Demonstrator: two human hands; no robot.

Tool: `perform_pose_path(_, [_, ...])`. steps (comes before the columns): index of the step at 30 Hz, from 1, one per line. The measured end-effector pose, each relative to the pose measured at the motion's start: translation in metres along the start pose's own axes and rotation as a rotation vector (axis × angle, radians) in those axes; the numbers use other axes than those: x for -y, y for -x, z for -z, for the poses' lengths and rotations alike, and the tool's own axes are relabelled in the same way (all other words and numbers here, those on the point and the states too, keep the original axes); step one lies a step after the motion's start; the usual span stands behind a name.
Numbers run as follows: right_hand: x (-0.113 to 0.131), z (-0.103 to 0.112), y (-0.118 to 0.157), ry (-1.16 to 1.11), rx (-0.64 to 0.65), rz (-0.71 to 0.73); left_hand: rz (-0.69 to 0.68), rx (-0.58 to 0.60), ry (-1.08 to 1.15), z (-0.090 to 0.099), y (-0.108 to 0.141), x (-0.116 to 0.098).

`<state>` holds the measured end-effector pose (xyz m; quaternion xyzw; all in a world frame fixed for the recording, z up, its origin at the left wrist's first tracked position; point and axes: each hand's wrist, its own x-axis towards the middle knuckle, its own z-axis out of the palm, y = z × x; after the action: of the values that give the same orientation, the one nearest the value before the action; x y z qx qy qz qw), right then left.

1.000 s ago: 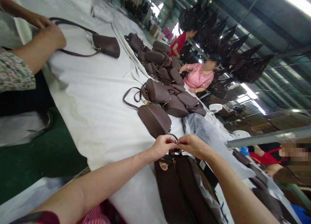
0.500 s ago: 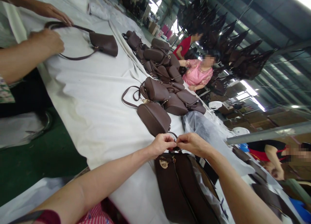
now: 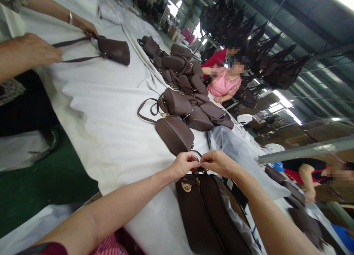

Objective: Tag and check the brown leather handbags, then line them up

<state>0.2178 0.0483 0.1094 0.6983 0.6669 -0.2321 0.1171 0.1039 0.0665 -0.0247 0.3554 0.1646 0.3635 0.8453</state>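
A large dark brown handbag lies in front of me, with a round gold charm near its top. Both my hands meet at the bag's upper end, over its handle. My left hand is closed, thumb and fingers pinching part of the handle. Opposite it, my right hand pinches the same spot, its fingertips nearly touching the left ones. The exact piece between the fingertips is hidden. Just beyond my hands rests a smaller brown bag with its strap spread on the cloth.
A pile of brown bags runs along the white-covered table. Clear plastic lies right of the nearer bags. At the far left, a co-worker's hands hold a small bag's straps. Other people stand across the table.
My hands keep their pinch at the handle with hardly any movement. The co-worker at left has drawn the small bag's straps out straighter, one hand shifting toward the bag.
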Motion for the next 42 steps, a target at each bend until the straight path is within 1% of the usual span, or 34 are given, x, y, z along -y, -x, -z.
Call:
perform_pose_path(6, [0.002,0.0,0.0,0.024,-0.009,-0.022,0.014,-0.019,0.004,0.001,0.002,-0.001])
perform_pose_path(12, [0.003,0.0,0.001,0.033,-0.021,-0.026,0.018,-0.021,-0.003,-0.001,0.003,-0.006])
perform_pose_path(20, [0.005,0.002,0.002,0.041,-0.014,-0.026,0.046,-0.011,-0.003,0.0,0.002,-0.005])
perform_pose_path(25, [0.002,0.001,0.002,-0.039,-0.011,-0.057,0.043,-0.014,-0.011,-0.001,0.004,-0.009])
perform_pose_path(28, [-0.002,-0.001,0.002,-0.074,0.016,-0.067,0.021,-0.031,-0.026,-0.002,0.004,-0.011])
perform_pose_path(33, [-0.007,-0.005,0.001,-0.155,0.016,-0.048,-0.032,-0.003,-0.059,-0.002,0.001,-0.014])
perform_pose_path(38, [-0.007,-0.005,0.003,-0.396,0.105,-0.102,-0.034,-0.022,-0.086,0.005,-0.003,-0.021])
perform_pose_path(42, [-0.007,-0.005,0.002,-0.412,0.124,-0.107,-0.028,-0.024,-0.109,0.007,-0.005,-0.025])
